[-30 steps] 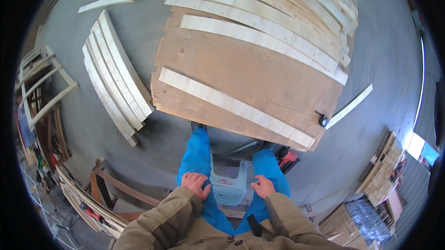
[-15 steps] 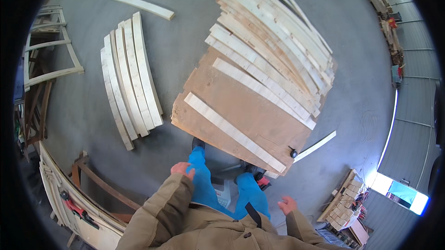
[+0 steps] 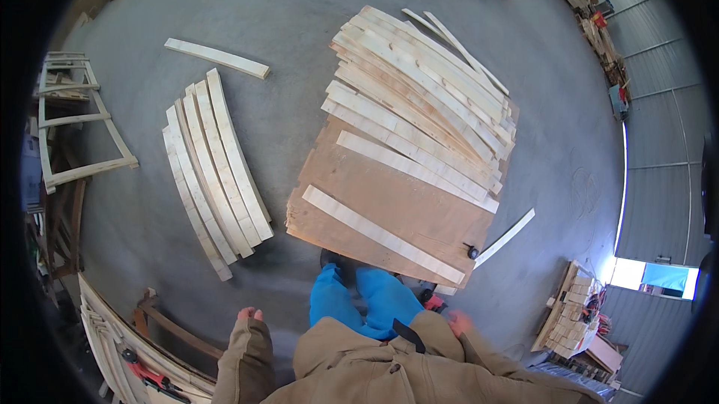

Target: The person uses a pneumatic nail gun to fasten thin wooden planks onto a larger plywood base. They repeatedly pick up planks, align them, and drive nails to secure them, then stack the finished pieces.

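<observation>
My left hand (image 3: 250,314) hangs beside my left leg, fingers loosely apart and nothing seen in them. On the other side, my right hand (image 3: 460,323) is low and slightly blurred, its fingers loosely out and without a visible hold. Just beyond it shows a red and black tool (image 3: 433,301), partly hidden by my leg; whether they touch I cannot tell. Ahead lies a brown board (image 3: 382,213), with a layered stack of pale wooden planks (image 3: 427,78) on its far part. One separate plank (image 3: 382,234) crosses its near part. A small black round tool (image 3: 472,251) rests at its right corner.
Curved planks (image 3: 213,172) lie side by side on the floor at left, with a loose plank (image 3: 217,57) beyond. A wooden frame (image 3: 90,119) stands far left. Another red tool (image 3: 146,374) lies on curved panels at lower left. Wooden blocks (image 3: 573,310) are piled at right.
My view has shifted, so the board and planks appear lower and more of the far floor shows. My left hand has moved out from my leg; my right hand is closer to the red tool.
</observation>
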`<state>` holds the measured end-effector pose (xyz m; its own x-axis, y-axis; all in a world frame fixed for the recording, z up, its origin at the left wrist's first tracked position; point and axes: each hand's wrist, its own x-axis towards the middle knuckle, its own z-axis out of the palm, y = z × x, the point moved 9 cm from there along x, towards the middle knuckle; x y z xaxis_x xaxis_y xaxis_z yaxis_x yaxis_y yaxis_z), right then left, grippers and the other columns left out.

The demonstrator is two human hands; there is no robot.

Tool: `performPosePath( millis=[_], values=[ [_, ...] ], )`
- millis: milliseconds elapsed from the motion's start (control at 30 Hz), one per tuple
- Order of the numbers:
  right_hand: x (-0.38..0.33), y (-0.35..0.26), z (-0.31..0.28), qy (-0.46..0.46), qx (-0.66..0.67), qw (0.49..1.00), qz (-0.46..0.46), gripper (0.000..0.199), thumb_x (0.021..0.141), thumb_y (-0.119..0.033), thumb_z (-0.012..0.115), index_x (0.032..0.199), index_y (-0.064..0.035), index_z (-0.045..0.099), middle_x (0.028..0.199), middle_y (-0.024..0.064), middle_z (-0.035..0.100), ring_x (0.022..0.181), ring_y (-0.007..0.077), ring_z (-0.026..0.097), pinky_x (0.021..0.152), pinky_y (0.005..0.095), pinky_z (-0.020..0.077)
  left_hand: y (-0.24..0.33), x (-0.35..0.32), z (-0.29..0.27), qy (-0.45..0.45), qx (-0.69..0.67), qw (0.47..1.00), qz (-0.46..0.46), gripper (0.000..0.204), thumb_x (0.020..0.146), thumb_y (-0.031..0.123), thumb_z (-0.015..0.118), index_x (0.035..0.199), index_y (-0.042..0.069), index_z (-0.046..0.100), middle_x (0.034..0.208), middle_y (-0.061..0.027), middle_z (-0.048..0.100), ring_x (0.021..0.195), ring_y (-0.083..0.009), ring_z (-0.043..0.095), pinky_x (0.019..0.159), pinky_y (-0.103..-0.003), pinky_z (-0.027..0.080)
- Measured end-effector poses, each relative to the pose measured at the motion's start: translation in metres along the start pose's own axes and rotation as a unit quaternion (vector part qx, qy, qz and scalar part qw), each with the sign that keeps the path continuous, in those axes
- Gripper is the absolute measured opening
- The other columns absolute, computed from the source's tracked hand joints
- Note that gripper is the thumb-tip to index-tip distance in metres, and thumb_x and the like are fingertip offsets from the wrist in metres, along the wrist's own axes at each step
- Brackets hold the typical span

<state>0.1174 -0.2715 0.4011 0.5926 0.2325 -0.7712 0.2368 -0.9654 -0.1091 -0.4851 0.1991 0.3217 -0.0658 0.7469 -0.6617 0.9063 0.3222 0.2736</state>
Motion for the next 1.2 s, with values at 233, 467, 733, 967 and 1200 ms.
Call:
performPosePath(
  millis=[233, 467, 733, 967, 1200],
  values=[
    [0.069, -0.094, 0.037, -0.072, 0.129, 0.989, -0.019, 0.056, 0.086, -0.029, 0.081, 0.132, -0.0003, 0.067, 0.114, 0.0204, 0.076, 0.106, 0.0319, 0.074, 0.094, 0.0429, 0.058, -0.012, -0.105, -0.047, -0.043, 0.014, 0.992, -0.118, 0.053, 0.094, 0.037, 0.074, 0.135, 0.004, 0.066, 0.122, -0.0189, 0.074, 0.114, -0.0335, 0.07, 0.099, -0.046, 0.055],
    [0.08, -0.132, 0.042, -0.113, 0.199, 0.974, -0.002, 0.057, 0.087, -0.024, 0.083, 0.135, 0.0016, 0.064, 0.105, 0.0171, 0.077, 0.087, 0.0229, 0.075, 0.077, 0.0376, 0.0604, -0.06, -0.145, -0.017, -0.072, 0.01, 0.988, -0.138, 0.057, 0.088, 0.034, 0.077, 0.133, 0.0, 0.066, 0.119, -0.0235, 0.074, 0.114, -0.035, 0.071, 0.099, -0.046, 0.056],
    [0.052, -0.04, 0.06, -0.045, 0.178, 0.98, 0.073, 0.049, 0.085, -0.016, 0.082, 0.127, 0.0046, 0.067, 0.094, 0.0161, 0.076, 0.063, 0.0221, 0.07, 0.056, 0.0381, 0.0571, -0.064, -0.064, -0.019, -0.112, 0.025, 0.986, -0.119, 0.056, 0.093, 0.037, 0.074, 0.137, 0.003, 0.066, 0.123, -0.0219, 0.074, 0.117, -0.0335, 0.07, 0.1, -0.045, 0.055],
    [-0.042, -0.03, 0.135, -0.06, 0.149, 0.981, 0.106, 0.044, 0.082, -0.031, 0.082, 0.112, 0.0005, 0.076, 0.091, 0.0162, 0.077, 0.077, 0.026, 0.074, 0.07, 0.0421, 0.0591, -0.044, 0.043, -0.08, -0.134, 0.011, 0.991, -0.02, 0.055, 0.094, 0.038, 0.076, 0.135, 0.003, 0.067, 0.122, -0.0209, 0.075, 0.118, -0.0345, 0.07, 0.1, -0.046, 0.055],
    [-0.069, -0.076, 0.218, -0.071, 0.089, 0.989, 0.092, 0.051, 0.081, -0.041, 0.084, 0.122, -0.0123, 0.076, 0.115, 0.0165, 0.077, 0.11, 0.032, 0.073, 0.094, 0.044, 0.0574, -0.049, 0.111, -0.155, -0.095, 0.081, 0.992, 0.029, 0.051, 0.093, 0.03, 0.077, 0.132, 0.0, 0.066, 0.119, -0.0194, 0.075, 0.113, -0.0314, 0.07, 0.096, -0.047, 0.056]
  ],
)
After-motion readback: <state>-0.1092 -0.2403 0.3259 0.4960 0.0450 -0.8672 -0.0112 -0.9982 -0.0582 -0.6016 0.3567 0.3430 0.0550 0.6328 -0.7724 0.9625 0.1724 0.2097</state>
